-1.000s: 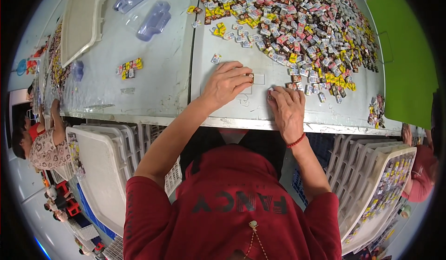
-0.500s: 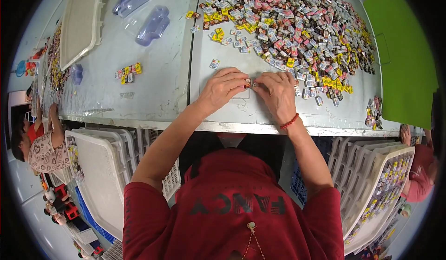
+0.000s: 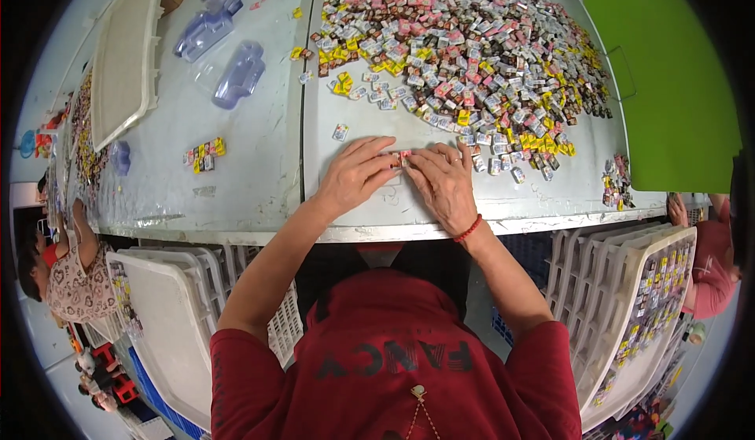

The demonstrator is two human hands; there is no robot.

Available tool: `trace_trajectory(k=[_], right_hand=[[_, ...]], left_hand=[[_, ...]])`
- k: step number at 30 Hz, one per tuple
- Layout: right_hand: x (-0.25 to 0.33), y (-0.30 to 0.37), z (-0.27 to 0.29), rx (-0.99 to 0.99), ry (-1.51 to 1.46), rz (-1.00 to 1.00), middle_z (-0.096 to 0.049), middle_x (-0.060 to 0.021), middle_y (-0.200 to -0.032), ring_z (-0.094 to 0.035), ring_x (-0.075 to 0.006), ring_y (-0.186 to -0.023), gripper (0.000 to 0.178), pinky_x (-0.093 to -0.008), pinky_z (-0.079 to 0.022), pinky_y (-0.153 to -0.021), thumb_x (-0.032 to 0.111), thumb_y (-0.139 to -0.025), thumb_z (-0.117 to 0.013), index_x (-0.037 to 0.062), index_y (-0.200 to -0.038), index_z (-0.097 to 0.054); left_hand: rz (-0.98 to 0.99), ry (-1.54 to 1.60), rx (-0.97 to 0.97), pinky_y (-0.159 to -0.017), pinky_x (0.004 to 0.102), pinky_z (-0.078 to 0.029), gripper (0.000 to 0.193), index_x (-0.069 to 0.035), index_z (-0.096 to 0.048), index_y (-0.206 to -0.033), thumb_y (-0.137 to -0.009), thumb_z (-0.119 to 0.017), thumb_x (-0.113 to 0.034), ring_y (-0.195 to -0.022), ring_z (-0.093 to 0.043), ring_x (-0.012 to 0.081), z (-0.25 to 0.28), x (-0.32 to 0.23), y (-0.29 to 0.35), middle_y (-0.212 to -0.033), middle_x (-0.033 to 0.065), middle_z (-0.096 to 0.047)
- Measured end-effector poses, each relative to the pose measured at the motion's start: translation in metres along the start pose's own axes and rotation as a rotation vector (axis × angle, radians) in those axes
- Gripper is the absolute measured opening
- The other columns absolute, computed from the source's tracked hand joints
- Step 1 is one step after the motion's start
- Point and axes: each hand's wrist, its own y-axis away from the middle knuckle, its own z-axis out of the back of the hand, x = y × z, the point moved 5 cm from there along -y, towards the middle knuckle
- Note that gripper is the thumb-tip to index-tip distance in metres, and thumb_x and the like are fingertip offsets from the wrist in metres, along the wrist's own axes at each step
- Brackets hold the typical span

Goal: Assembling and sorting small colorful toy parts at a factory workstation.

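The person in the red shirt (image 3: 393,361) stands at the near edge of the grey worktable (image 3: 259,173), both forearms reaching forward onto it. A red bracelet (image 3: 468,228) sits on the right wrist. The left hand (image 3: 355,176) and the right hand (image 3: 442,182) lie palm down, side by side, fingertips meeting over a small wrapped piece (image 3: 404,156) that rests on the table surface between them. Both sets of fingers pinch at this piece; how firm the grasp is cannot be told at this size.

Just beyond the left hand a single loose wrapped piece (image 3: 340,132) lies apart on the table. Farther left sits a small cluster of yellow and pink pieces (image 3: 204,155).

Beyond the hands a large heap of wrapped pieces (image 3: 464,55), pink, yellow, silver and brown, covers the far middle and right of the table. A smaller clump (image 3: 616,182) lies near the right edge, beside a green board (image 3: 668,78).

On the far left of the table lie clear moulded plastic shells (image 3: 238,74) and a white tray (image 3: 126,55).

Below table level, stacked white trays (image 3: 629,298) stand to the right and more white trays (image 3: 169,314) to the left. Another person in a patterned top (image 3: 75,283) is at the left margin, and one in pink (image 3: 712,275) at the right.
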Motion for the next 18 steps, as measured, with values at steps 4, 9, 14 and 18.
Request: trace_trajectory(k=[4,9,14,18], right_hand=[[-0.028,-0.018,0.028,-0.096,0.086,-0.04,-0.064,-0.0092,-0.086,-0.057,-0.0272,-0.085,0.014,-0.0409,-0.042,-0.081,0.008,-0.078,-0.068,0.0069,-0.092,-0.065],[-0.081,-0.065,0.024,-0.075,0.495,-0.183,-0.066,-0.0103,-0.082,-0.059,-0.0279,-0.079,0.008,-0.0406,-0.044,-0.074,0.014,-0.083,-0.063,0.008,-0.088,-0.064],[-0.091,-0.083,0.001,0.156,0.763,-0.155,-0.067,-0.0104,-0.075,-0.065,-0.0274,-0.077,0.018,-0.0425,-0.047,-0.071,0.022,-0.09,-0.052,0.0109,-0.083,-0.065],[-0.105,-0.082,0.018,0.099,0.717,-0.07,-0.067,-0.0098,-0.077,-0.065,-0.028,-0.073,0.015,-0.0435,-0.048,-0.069,0.02,-0.09,-0.056,0.0105,-0.086,-0.066]], left_hand=[[0.025,-0.007,0.034,-0.088,0.0377,-0.048,0.026,-0.003,-0.067,-0.098,-0.075,-0.074,-0.012,-0.103,-0.059,0.0287,0.007,-0.006,-0.001,-0.114,0.0105,-0.062],[-0.047,-0.046,0.062,-0.089,0.0392,-0.046,0.028,-0.002,-0.066,-0.099,-0.075,-0.075,-0.014,-0.108,-0.056,0.0292,-0.001,-0.003,0.004,-0.112,0.0108,-0.062],[-0.012,-0.096,0.062,-0.093,0.0405,-0.044,0.038,-0.002,-0.063,-0.104,-0.073,-0.076,-0.02,-0.112,-0.053,0.0301,0.013,-0.006,0.003,-0.115,0.0112,-0.06],[0.007,-0.12,0.07,-0.096,0.0407,-0.042,0.05,-0.002,-0.06,-0.112,-0.072,-0.077,-0.026,-0.117,-0.05,0.0302,0.018,0.0,0.008,-0.121,0.0108,-0.057]])
